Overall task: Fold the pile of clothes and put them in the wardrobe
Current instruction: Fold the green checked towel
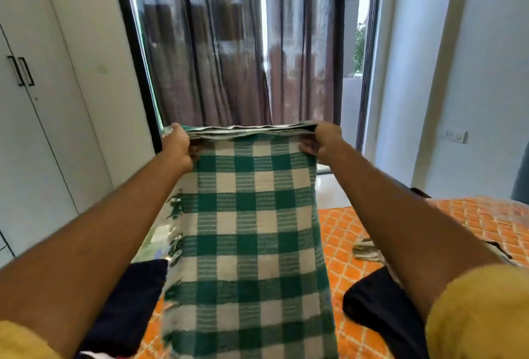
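A green and white checked cloth (pixel 252 230) hangs in front of me, folded over into several layers along its top edge. My left hand (pixel 178 145) grips the top left corner and my right hand (pixel 322 141) grips the top right corner, both arms stretched out. The cloth's fringed left edge dangles over the bed. Dark garments lie below it: one (pixel 128 310) at the lower left and one (pixel 380 304) at the lower right. The white wardrobe (pixel 37 135) stands at the left with its doors closed.
The bed has an orange patterned sheet (pixel 343 244). A small crumpled cloth (pixel 365 252) lies on it to the right. Dark curtains (pixel 234 43) cover the glass door ahead. A white wall with a switch plate (pixel 457 136) is at the right.
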